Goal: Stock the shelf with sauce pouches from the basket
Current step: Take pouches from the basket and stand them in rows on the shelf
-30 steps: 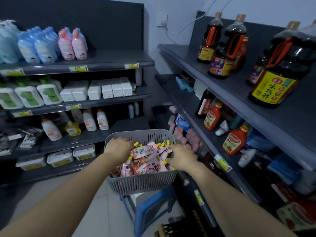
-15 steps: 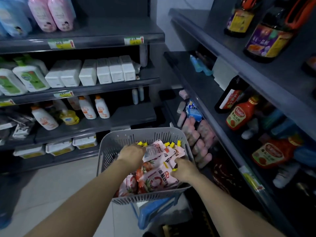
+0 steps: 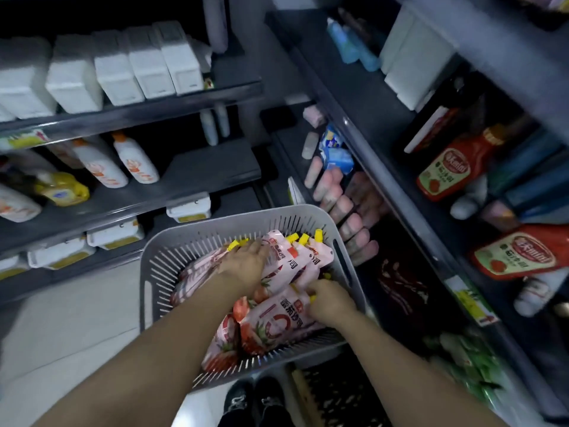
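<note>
Left hand (image 3: pixel 246 266): palm down on the sauce pouches (image 3: pixel 286 322), fingers reaching toward the far yellow caps. Whether they grip cannot be told.

Right hand (image 3: pixel 329 303): fingers curled, pinching one pouch at its yellow-capped end, near the right wall of the basket.

Sauce pouches: pink, yellow-capped, heaped inside the grey slotted basket (image 3: pixel 160 272), which sits near centre in front of the person.

Shelf (image 3: pixel 400 195) on the right: just beside the basket; pink packs (image 3: pixel 338 208) lie on a lower level, red ketchup bottles (image 3: pixel 443 167) further right.

Left shelving (image 3: pixel 184 180): white bottles and boxes.
</note>
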`<state>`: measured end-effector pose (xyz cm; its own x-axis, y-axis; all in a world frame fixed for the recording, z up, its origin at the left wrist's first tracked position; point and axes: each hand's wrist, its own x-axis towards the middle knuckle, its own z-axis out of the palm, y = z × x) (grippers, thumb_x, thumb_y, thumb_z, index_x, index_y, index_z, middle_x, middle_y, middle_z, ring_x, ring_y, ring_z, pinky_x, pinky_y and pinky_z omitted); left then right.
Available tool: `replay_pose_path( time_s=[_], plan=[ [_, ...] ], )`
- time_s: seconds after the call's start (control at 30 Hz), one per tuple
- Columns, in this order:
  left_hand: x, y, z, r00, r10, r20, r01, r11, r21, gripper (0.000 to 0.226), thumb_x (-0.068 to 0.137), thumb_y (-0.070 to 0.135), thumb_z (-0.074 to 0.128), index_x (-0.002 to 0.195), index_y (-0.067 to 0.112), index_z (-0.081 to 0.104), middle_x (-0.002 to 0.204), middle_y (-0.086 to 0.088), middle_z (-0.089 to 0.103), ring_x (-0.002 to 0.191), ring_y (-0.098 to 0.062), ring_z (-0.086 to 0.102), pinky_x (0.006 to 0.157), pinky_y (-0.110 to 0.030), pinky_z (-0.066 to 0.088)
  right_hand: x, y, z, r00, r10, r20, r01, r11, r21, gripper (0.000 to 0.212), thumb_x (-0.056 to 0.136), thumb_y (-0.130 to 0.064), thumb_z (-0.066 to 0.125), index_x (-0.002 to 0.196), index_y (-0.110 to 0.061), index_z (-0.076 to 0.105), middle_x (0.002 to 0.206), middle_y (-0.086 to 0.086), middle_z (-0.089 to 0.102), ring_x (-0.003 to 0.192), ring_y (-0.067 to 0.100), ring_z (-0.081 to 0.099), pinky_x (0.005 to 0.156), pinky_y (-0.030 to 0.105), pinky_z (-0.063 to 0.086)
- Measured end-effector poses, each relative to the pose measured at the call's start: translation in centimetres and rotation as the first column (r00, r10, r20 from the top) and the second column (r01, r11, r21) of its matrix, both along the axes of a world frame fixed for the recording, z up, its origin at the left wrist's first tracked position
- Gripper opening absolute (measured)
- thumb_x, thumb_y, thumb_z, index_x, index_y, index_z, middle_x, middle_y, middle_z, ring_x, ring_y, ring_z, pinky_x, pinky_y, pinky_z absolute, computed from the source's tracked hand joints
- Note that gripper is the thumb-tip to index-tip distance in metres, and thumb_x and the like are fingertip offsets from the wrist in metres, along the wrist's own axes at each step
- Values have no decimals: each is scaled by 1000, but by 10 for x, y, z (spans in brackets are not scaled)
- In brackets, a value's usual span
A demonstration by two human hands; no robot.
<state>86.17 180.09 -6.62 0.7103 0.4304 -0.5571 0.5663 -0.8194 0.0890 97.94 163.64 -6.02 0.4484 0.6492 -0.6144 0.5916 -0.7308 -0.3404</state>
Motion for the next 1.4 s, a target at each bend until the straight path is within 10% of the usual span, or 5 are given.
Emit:
replay_pose_path(
  time_s=[0.23, 0.53, 0.67, 1.0, 1.4],
  plan=[
    [0, 2, -17, 994, 100, 52, -100, 995, 5, 98, 78, 76, 43, 152, 19, 14, 149, -8, 35, 138, -28, 32, 115, -50, 14, 4, 14, 6, 978, -110, -175, 135, 982, 133, 8, 67, -21, 76, 73, -22, 72, 67, -11, 58, 68, 7, 57, 58, 22, 41],
    [6, -13, -7, 995, -47, 89, 43, 998, 41, 71, 89, 51, 48, 145, 17, 21, 134, -14, 40, 109, -37, 54, 70, -42, 46, 22, 19, 28, 769, -471, -431, 625, 694, 357, 21, 76, -19, 81, 72, -34, 67, 72, -17, 70, 74, 1, 65, 69, 24, 54],
    [1, -1, -5, 982, 80, 173, -76, 997, -34, 67, 87, 28, 54, 146, 25, 22, 134, -9, 48, 106, -34, 60, 73, -42, 49, 13, 15, 22, 841, -393, -371, 504, 819, 275, 27, 76, -2, 75, 75, -24, 60, 70, -10, 59, 69, 9, 56, 63, 25, 46],
    [-28, 29, 7, 683, 662, 308, -336, 659, -673, 28, 97, 25, 52, 123, 23, 60, 113, -6, 68, 94, -18, 65, 82, -29, 52, -8, 13, 5, 916, -367, -159, 385, 918, 94, 8, 81, -11, 67, 82, -18, 63, 85, 4, 65, 86, 23, 62, 72, 31, 50],
    [-45, 10, 75, 400, 853, 336, -256, 456, -852, 11, 95, 14, 57, 89, 14, 66, 87, -21, 72, 75, -34, 67, 67, -46, 55, -31, -11, 38, 903, -379, -203, 429, 828, 360, 3, 81, -12, 68, 81, -9, 69, 84, 9, 70, 86, 27, 66, 73, 33, 50]
  ],
)
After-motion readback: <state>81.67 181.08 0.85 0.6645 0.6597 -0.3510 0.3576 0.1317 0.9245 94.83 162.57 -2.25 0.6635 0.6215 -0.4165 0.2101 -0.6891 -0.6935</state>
